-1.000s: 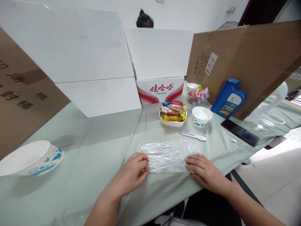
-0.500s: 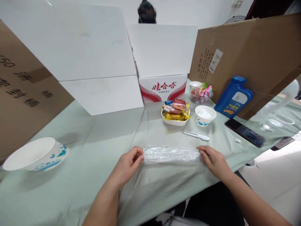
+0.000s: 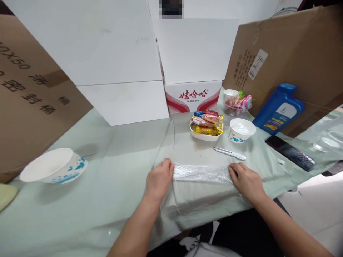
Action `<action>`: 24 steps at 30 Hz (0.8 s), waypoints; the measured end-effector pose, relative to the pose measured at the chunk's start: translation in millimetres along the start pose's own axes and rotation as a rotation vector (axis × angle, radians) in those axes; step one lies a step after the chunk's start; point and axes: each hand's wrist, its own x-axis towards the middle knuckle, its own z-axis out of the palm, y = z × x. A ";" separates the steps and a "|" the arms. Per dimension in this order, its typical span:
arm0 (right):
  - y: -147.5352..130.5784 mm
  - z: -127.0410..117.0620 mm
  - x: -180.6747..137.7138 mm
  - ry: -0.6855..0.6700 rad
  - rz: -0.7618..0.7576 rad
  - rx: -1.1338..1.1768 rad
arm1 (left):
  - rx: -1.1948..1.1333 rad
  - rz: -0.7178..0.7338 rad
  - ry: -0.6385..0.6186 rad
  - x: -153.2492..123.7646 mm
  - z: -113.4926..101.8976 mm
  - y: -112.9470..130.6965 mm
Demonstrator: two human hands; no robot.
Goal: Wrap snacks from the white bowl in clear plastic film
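Note:
A long flat strip of clear, crinkled plastic film (image 3: 201,173) stretches sideways between my hands, low over the cloth near the table's front edge. My left hand (image 3: 160,179) is closed with its fingertips pinching the strip's left end. At the other end, the thumb and fingers of my right hand (image 3: 245,180) grip the film. Just beyond the strip lies a white utility knife (image 3: 229,153). Behind it stand a white bowl heaped with wrapped snacks (image 3: 207,125) and a white paper cup with blue print (image 3: 242,131).
A large paper bowl (image 3: 55,166) is at the left. Blue bottle (image 3: 280,109), black phone (image 3: 290,152) and a clear bowl of sweets (image 3: 238,103) are at the right. White boxes (image 3: 194,96) and brown cartons (image 3: 284,60) wall the back and sides. Someone's head shows behind.
My left hand has turned, its knuckles now more upward, and the film looks flatter and tauter. The whole view has shifted slightly, so things sit further right.

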 end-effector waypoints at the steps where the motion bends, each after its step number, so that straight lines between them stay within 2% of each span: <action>1: 0.3 0.9 0.1 0.002 0.002 0.000 | 0.027 -0.016 -0.010 0.6 0.3 0.4; 4: 5.8 -0.4 2.9 -0.011 0.034 0.044 | 0.000 -0.047 0.033 0.3 -1.1 -3.3; 6: 12.6 -6.6 6.8 0.029 0.034 0.107 | -0.086 -0.032 0.192 -2.7 -5.4 -7.9; 9: 16.3 -23.8 13.0 0.164 -0.019 0.145 | -0.212 0.109 0.549 -12.4 -14.4 -9.3; 10: 12.7 -30.0 14.2 0.196 -0.053 0.152 | -0.245 0.190 0.619 -16.6 -16.3 -6.9; 11: 5.9 -35.2 14.9 0.204 -0.100 0.163 | -0.272 0.286 0.631 -21.1 -16.9 -3.0; 12: -3.9 -38.6 14.9 0.181 -0.167 0.178 | -0.287 0.391 0.586 -25.5 -15.6 1.9; 15: -42.3 -34.0 12.2 -0.017 -0.446 0.206 | -0.185 0.660 0.283 -36.8 -1.1 17.0; 16: -53.5 -28.0 10.6 -0.086 -0.507 0.202 | -0.118 0.674 0.188 -39.3 6.1 20.2; 18: -65.4 -13.5 6.3 -0.177 -0.543 0.188 | -0.042 0.644 0.088 -42.1 20.0 22.6; 20: -59.9 -1.9 0.2 -0.224 -0.506 0.162 | -0.012 0.604 0.041 -42.2 29.8 20.7; 24: -13.7 -1.2 -18.8 -0.176 -0.360 0.070 | -0.011 0.590 0.035 -38.7 33.3 15.2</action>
